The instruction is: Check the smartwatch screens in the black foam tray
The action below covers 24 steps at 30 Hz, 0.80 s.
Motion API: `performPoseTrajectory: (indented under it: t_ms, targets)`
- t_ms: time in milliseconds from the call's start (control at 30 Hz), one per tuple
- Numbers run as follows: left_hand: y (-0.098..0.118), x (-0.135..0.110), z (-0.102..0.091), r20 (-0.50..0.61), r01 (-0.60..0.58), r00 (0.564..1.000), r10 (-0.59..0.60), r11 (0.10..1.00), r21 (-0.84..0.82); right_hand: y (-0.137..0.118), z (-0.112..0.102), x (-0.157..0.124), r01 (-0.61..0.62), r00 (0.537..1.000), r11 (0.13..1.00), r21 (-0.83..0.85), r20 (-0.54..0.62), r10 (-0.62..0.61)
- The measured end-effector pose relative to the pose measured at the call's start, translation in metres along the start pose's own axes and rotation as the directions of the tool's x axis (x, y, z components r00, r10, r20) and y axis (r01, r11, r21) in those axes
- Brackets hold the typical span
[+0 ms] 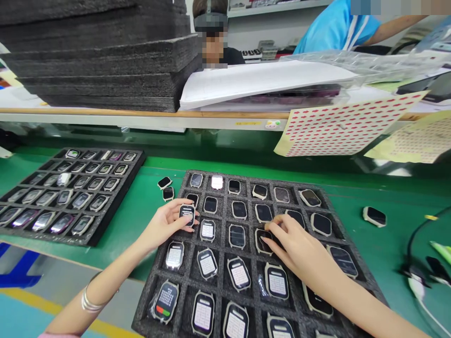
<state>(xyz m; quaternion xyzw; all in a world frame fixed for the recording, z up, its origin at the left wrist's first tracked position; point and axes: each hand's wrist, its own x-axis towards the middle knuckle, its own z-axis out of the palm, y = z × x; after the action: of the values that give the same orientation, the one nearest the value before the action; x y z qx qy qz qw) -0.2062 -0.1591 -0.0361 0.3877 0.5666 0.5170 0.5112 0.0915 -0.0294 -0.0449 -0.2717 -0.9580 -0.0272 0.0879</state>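
My left hand (171, 220) is closed round a strapless smartwatch (187, 215), its lit screen showing text, over the left side of a black foam tray (220, 253). My right hand (294, 237) reaches over the tray's right half. Its thumb and fingertips close on the edges of a dark-screened smartwatch case (261, 242) lying in a compartment. Smartwatches fill the compartments around both hands. Nearer ones show white list screens, such as the watch (276, 281) below my right hand. One watch (166, 300) at the front left has green and red blocks on its screen.
A second foam tray (93, 237) of watches lies at the left. Two loose watches (166, 188) sit between the trays, another watch (375, 216) at the right near a cable (410, 249). Stacked foam trays (105, 70) stand on the shelf. Two people (338, 26) are behind it.
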Motion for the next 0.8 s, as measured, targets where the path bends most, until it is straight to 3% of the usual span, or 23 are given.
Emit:
performPoseTrajectory:
  t_ms: [100, 167, 233, 333, 400, 467, 600, 700, 800]
  targets:
    - [-0.006, -0.003, -0.007, 0.013, 0.011, 1.000, -0.014, 0.982, 0.188, -0.003, 0.002, -0.003, 0.014, 1.000, 0.996, -0.083, 0.029, -0.011]
    - [-0.011, -0.006, -0.013, 0.014, -0.060, 0.998, 0.060, 0.902, 0.427, -0.005, 0.003, -0.004, 0.018, 0.998, 0.995, -0.100, 0.053, -0.013]
    - [-0.012, -0.008, -0.018, 0.074, -0.168, 0.984, 0.159, 0.735, 0.657, -0.007, 0.004, -0.005, -0.006, 0.998, 1.000, -0.029, 0.056, 0.008]
    - [-0.005, -0.009, -0.015, 0.155, -0.256, 0.952, 0.263, 0.412, 0.874, -0.007, 0.003, -0.004, -0.090, 0.996, 0.969, 0.230, 0.049, 0.080]
    - [0.004, -0.005, -0.001, 0.129, -0.208, 0.927, 0.353, 0.196, 0.958, -0.007, 0.001, -0.002, -0.173, 0.985, 0.892, 0.417, 0.094, 0.147]
    - [0.013, 0.002, 0.023, 0.166, -0.206, 0.914, 0.369, 0.071, 0.976, -0.006, -0.001, 0.001, -0.265, 0.964, 0.788, 0.556, 0.173, 0.202]
    - [0.016, 0.016, 0.082, 0.439, -0.453, 0.886, 0.152, 0.074, 0.888, 0.000, -0.010, 0.007, -0.364, 0.931, 0.616, 0.699, 0.277, 0.237]
    - [0.005, 0.025, 0.116, 0.373, -0.386, 0.919, 0.129, 0.089, 0.918, 0.003, -0.026, 0.008, -0.300, 0.950, 0.465, 0.833, 0.220, 0.220]
    - [-0.002, 0.031, 0.131, 0.339, -0.356, 0.932, 0.131, 0.151, 0.922, 0.001, -0.041, 0.008, -0.191, 0.964, 0.234, 0.953, 0.136, 0.230]
